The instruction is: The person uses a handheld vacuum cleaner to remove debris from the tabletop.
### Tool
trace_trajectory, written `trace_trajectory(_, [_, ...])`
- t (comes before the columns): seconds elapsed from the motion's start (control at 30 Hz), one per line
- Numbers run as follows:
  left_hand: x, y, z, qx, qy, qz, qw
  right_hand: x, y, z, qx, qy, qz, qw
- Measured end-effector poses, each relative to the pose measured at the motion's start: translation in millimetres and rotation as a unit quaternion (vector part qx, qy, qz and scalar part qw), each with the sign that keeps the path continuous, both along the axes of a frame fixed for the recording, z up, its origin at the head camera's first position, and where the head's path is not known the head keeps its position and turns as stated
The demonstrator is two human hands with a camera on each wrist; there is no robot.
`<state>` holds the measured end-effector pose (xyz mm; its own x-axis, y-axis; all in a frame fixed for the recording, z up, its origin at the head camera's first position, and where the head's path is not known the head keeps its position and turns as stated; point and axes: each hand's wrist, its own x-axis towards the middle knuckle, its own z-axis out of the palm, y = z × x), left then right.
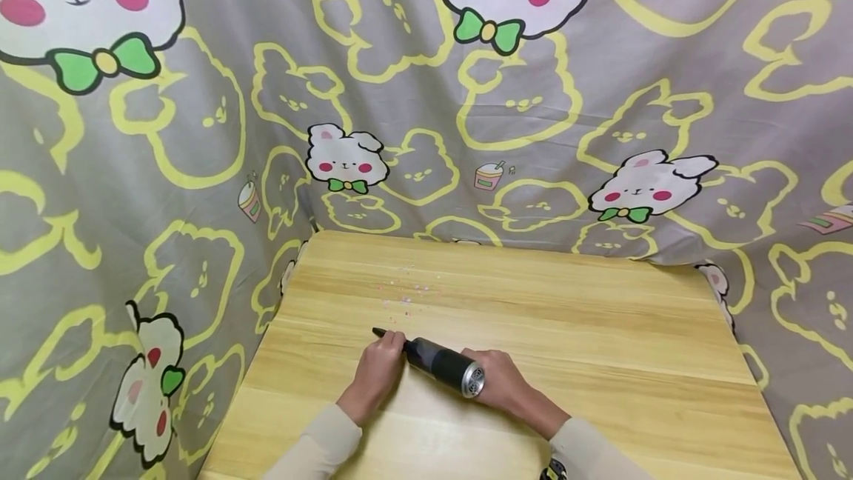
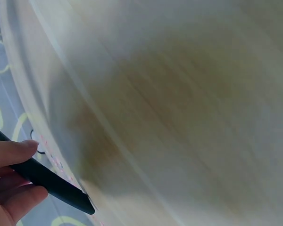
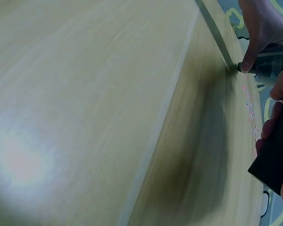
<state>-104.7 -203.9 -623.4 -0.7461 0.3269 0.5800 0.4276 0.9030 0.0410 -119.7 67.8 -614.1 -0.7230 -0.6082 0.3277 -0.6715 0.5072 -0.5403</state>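
The fingers of the left hand [image 1: 378,369] curl round the thin black nozzle [image 1: 389,335] of a black, cylinder-shaped handheld vacuum with a silver vented end cap [image 1: 445,366]; in the left wrist view the thumb and fingers [image 2: 16,151] pinch that nozzle [image 2: 56,186] just behind its tip, which touches the wood. The right hand [image 1: 501,384] wraps its fingers round the vacuum's thick body near the silver cap; in the right wrist view its fingers [image 3: 279,89] close over the dark casing [image 3: 273,162]. The vacuum lies slanted across the near middle of the pale wooden bench [image 1: 600,347], nozzle toward the far left, cap toward the person. Just beyond the nozzle tip a scatter of tiny pink and white specks [image 1: 406,295] lies on the boards. Both arms wear cream sleeves [image 1: 320,443]. A grey cloth printed with yellow outlines and white bunnies with green bows [image 1: 346,158] hangs behind and on both sides of the bench.
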Motion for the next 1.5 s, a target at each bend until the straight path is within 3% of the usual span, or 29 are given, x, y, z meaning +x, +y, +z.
trace_trajectory(0.33, [-5.4, 14.5, -1.0, -0.009, -0.005, -0.005, 0.9999, 0.2, 14.8, 0.1, 0.003, 0.041, 0.000, 0.999])
trace_trajectory(0.67, [-17.4, 21.1, 0.1, -0.009, -0.021, 0.001, 0.9997, -8.3, 19.4, -0.7, 0.009, 0.045, -0.010, 0.999])
trace_trajectory(1.5, [-40.7, 8.9, -1.2, 0.008, -0.014, 0.019, 0.9997, -32.1, -0.4, 3.3, 0.036, 0.085, 0.002, 0.996])
